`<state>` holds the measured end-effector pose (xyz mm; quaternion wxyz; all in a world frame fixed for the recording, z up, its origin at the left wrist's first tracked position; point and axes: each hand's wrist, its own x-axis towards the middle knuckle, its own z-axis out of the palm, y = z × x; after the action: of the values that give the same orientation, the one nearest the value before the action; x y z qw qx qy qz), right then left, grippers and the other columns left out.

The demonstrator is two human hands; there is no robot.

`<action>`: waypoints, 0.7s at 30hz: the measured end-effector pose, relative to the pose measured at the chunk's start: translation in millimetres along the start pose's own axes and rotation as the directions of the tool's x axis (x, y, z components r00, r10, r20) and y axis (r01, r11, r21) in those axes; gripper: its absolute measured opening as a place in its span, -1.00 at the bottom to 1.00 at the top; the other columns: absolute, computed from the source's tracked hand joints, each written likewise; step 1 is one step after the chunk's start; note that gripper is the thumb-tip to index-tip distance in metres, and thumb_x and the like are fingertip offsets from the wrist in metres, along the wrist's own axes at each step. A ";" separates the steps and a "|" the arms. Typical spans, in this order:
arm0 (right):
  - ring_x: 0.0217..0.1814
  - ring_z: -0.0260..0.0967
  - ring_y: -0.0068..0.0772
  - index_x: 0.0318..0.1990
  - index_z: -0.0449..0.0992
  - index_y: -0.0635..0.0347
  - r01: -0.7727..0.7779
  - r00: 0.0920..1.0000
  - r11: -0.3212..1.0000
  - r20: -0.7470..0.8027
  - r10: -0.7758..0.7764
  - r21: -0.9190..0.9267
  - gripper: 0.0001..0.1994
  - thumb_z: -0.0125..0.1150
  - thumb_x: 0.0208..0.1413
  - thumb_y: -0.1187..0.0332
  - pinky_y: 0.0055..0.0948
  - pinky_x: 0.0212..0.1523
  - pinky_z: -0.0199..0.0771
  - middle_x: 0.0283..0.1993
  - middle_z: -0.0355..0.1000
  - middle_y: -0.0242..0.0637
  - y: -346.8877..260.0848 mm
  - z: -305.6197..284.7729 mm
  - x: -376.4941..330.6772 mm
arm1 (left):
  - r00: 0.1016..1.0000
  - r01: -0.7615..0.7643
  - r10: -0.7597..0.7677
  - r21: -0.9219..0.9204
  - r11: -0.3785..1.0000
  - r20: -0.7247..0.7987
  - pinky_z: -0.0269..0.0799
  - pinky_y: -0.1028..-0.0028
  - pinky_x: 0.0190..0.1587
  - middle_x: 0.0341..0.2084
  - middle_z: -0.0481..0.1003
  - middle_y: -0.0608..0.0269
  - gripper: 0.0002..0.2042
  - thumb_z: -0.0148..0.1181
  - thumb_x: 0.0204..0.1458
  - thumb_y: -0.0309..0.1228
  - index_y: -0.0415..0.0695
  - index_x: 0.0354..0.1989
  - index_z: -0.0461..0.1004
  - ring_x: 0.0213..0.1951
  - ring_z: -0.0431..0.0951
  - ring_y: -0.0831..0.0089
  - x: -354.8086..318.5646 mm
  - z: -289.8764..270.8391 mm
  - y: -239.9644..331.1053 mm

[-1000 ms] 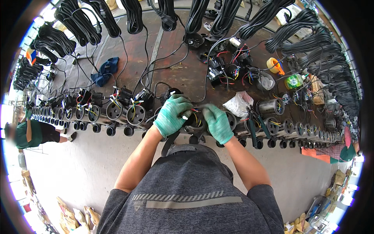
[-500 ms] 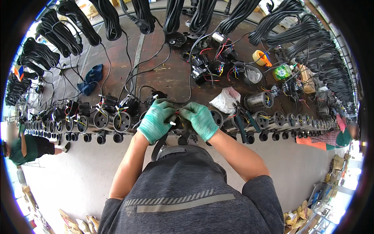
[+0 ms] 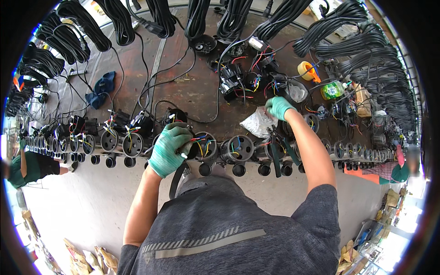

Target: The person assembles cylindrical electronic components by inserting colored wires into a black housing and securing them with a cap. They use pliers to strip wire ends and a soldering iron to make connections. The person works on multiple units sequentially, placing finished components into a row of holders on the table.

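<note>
My left hand, in a green knit glove, curls closed around thin coloured wires beside a round grey housing. A small white connector shows under its fingers, and a dark part is half hidden by them. My right hand, gloved alike, is at the upper edge of a clear plastic bag of small white pieces. Its fingers are bent together over the bag; the fingertips are hidden. Green-handled pliers stand just below the bag, among the housings. Another housing with wires inside sits between my hands.
Black coiled cables hang along the table's far side. On the table lie a blue cloth, black motor parts with wires, an orange tape roll and a green bottle. Other people stand at far left and far right.
My right hand has left the wires by my left hand and moved right and away to the white bag. My left hand stays at the wires. The view has shifted slightly.
</note>
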<state>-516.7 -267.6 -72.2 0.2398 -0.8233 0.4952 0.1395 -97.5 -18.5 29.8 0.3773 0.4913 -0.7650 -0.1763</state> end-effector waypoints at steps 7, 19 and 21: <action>0.09 0.67 0.13 -0.05 0.75 0.28 0.061 0.964 0.925 0.264 0.043 -0.374 -0.70 0.31 0.06 0.47 -0.05 0.06 0.67 0.06 0.64 0.10 24.1 71.9 41.1 | 1.000 -0.004 0.003 0.043 0.999 0.024 0.56 0.12 0.13 -0.22 0.65 0.13 -0.78 0.43 -0.09 -0.60 -0.23 -0.22 0.68 0.06 0.62 -0.01 0.6 0.3 1.5; -0.13 0.63 0.14 -0.10 0.60 0.16 -0.045 0.958 0.982 -0.270 0.094 0.183 -0.84 0.33 0.17 0.47 -0.09 -0.08 0.61 -0.16 0.66 -0.01 -13.0 -5.4 -25.9 | 1.000 0.019 -0.019 -0.007 1.000 -0.024 0.57 0.13 0.12 -0.19 0.65 0.06 -0.78 0.43 -0.09 -0.59 -0.24 -0.21 0.68 0.05 0.62 -0.02 -1.9 4.0 -5.5; -0.16 0.66 0.01 -0.06 0.56 0.17 0.121 0.894 0.939 -0.447 0.038 0.321 -0.84 0.33 0.23 0.49 -0.16 -0.11 0.62 -0.19 0.66 -0.04 -52.5 -27.5 -50.0 | 0.999 0.023 -0.022 0.009 1.000 -0.034 0.57 0.13 0.11 -0.18 0.65 0.05 -0.78 0.42 -0.09 -0.59 -0.23 -0.21 0.69 0.04 0.62 -0.03 -2.2 2.9 -5.7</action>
<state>-494.2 -224.2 -12.0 0.2611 -0.7897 0.5356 -0.1462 -95.6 -19.5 23.3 0.3857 0.5045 -0.7538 -0.1685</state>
